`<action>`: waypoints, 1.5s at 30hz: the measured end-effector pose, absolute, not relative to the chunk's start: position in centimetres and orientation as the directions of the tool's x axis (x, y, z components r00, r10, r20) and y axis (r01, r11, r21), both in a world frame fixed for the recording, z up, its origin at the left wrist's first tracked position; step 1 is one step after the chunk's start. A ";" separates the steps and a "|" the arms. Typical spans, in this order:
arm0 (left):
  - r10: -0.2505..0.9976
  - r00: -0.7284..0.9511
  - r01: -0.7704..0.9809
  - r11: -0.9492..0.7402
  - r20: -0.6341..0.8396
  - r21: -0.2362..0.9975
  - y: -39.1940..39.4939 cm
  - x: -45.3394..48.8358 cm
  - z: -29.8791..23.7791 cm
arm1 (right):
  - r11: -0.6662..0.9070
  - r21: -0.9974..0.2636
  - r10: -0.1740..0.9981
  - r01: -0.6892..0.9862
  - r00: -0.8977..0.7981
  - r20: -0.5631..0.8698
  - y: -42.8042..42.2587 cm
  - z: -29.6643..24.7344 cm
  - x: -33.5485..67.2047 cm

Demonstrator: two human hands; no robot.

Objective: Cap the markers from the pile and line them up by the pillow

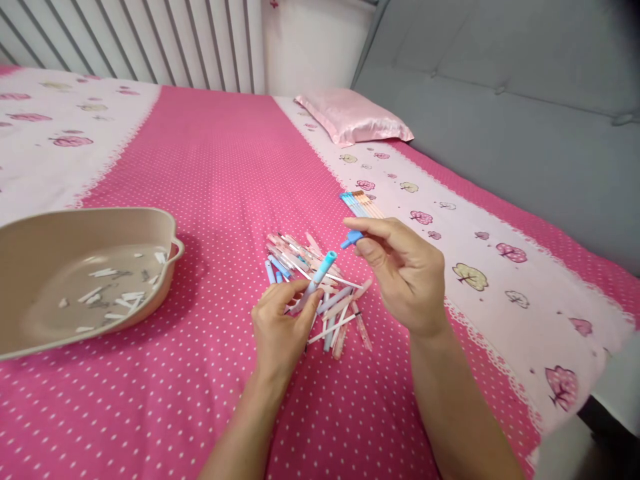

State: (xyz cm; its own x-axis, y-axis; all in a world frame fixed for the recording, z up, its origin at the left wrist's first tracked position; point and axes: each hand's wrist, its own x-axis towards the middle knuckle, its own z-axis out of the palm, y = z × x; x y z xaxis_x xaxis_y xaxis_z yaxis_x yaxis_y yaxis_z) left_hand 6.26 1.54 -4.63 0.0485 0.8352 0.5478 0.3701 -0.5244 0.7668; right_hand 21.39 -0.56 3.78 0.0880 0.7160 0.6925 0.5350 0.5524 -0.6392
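My left hand (pixel 283 320) is closed around a pen barrel (pixel 324 268) that fades from pale lilac to bright blue, its hollow blue end pointing up. Between the thumb and forefinger of my right hand (pixel 407 273) is a small blue pen end plug (pixel 353 238), a short gap away from the barrel. Beneath and behind my left hand lies a loose pile of pen parts (pixel 340 310), with pink, blue and lilac pieces and thin white refills. Past my right hand, a neat row of pens (pixel 363 203) with blue and brown ends is partly hidden by it.
A beige plastic basin (pixel 175 250) at the left holds several small white and grey pieces. All lie on a pink dotted bedspread (pixel 215 153). A pink pillow (pixel 355 117) rests by the grey padded headboard (pixel 500 87); a white radiator (pixel 150 40) stands behind.
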 end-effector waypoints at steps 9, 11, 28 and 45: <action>0.830 0.051 0.371 -0.532 0.555 0.761 1.5 6.1 -4.7 | 0.567 -0.546 0.695 0.616 -0.002 0.719 -0.6 3.8 21.2; 0.833 0.051 0.373 -0.528 0.552 0.763 1.5 6.1 -4.8 | 0.567 -0.538 0.699 0.623 -0.020 0.715 -0.6 3.8 21.2; 0.850 0.042 0.366 -0.503 0.525 0.783 1.5 6.2 -4.8 | 0.583 -0.529 0.724 0.616 -0.100 0.682 -0.5 3.6 21.0; 0.873 0.038 0.370 -0.465 0.486 0.804 1.5 6.1 -4.7 | 0.548 -0.555 0.753 0.625 -0.080 0.653 -0.5 3.6 20.9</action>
State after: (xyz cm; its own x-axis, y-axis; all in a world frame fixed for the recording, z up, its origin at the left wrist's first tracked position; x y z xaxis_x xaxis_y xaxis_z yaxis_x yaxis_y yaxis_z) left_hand 6.15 1.47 -4.69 0.0383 0.8729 0.4864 0.3702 -0.4646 0.8045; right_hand 20.93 -0.52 3.61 -0.0798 0.7528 0.6534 0.6250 0.5484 -0.5555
